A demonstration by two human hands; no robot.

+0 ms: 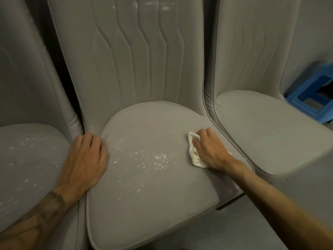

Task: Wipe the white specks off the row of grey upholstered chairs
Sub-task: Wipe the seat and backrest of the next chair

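Note:
Three grey upholstered chairs stand side by side. The middle chair's seat (153,192) carries a patch of white specks (155,161) near its centre. My right hand (209,150) presses a crumpled white cloth (194,154) onto the seat's right side, just right of the specks. My left hand (86,159) rests flat on the seat's left edge, fingers curled over it, holding nothing. The left chair's seat (28,170) is also dotted with white specks (30,147). A few white marks (153,4) show high on the middle backrest. The right chair's seat (266,130) looks free of specks.
A blue plastic stool (311,98) stands on the floor behind the right chair. Dark gaps separate the chair backs. Grey floor (234,230) shows below the front of the middle and right seats.

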